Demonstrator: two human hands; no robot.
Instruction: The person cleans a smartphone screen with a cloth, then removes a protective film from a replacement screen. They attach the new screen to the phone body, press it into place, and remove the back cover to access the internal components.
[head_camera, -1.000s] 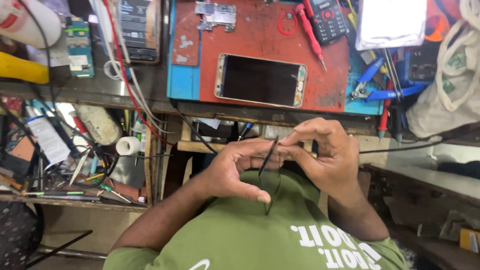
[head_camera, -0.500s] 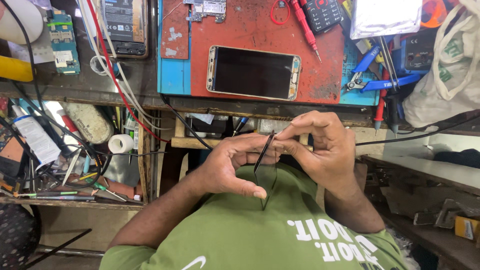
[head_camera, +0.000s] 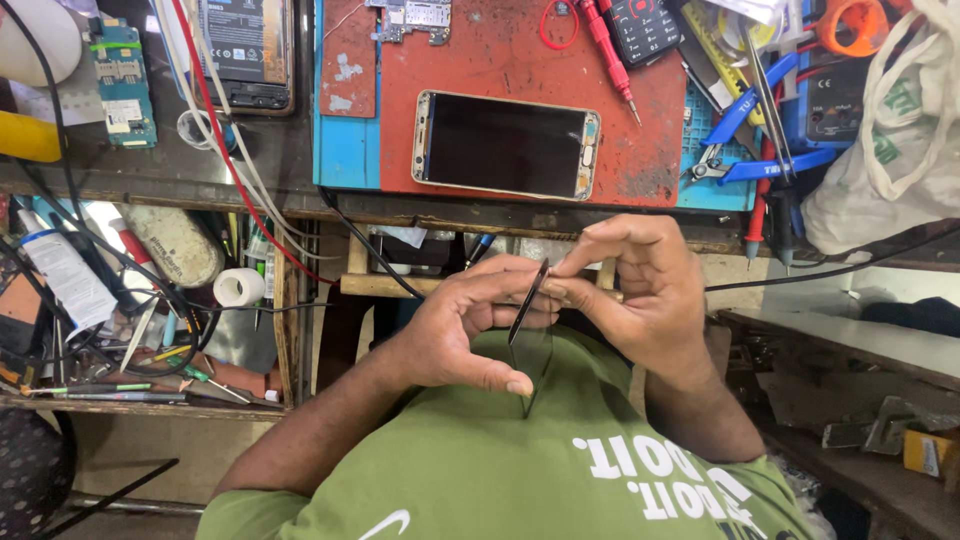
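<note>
Both hands (head_camera: 560, 300) keep gripping the glass panel (head_camera: 528, 335).

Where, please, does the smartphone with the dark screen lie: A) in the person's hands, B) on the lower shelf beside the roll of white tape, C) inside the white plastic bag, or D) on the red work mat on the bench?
D: the smartphone lies flat on the red work mat, apart from both hands.

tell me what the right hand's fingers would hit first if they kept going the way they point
The right hand points its fingertips toward the left hand. First in that line is the thin dark glass panel pinched edge-on between both hands, then the left fingers right behind it.
</note>
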